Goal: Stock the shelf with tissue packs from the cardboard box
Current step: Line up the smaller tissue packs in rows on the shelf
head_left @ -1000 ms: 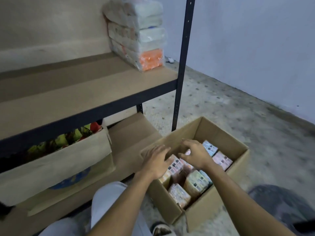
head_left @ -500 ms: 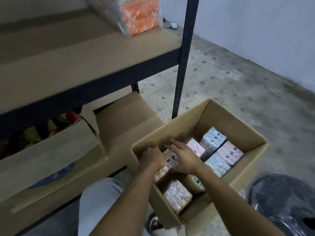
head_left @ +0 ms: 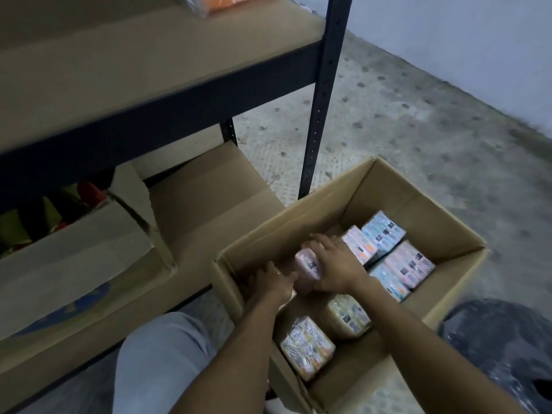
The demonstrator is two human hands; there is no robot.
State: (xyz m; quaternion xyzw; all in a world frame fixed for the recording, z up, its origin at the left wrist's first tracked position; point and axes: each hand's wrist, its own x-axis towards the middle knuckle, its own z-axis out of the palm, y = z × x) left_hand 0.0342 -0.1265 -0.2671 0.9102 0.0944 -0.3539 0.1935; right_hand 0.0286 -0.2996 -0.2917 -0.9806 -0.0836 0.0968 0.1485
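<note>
We see the shelf (head_left: pixel 125 70) upper left, an orange pack (head_left: pixel 221 3) at its back edge. Under it, an open carton (head_left: pixel 74 264) on the lower board. Box (head_left: pixel 424 204) sits on the floor by the shelf post. Both hands in the box's left end: left hand (head_left: pixel 273 283) and right hand (head_left: pixel 336 268) clamped on a pink pack (head_left: pixel 307 265) from either side. More packs (head_left: pixel 409 265) along the box's right wall, two (head_left: pixel 307 346) near its front edge. Dark bag (head_left: pixel 501 348) on the floor, far right.
</note>
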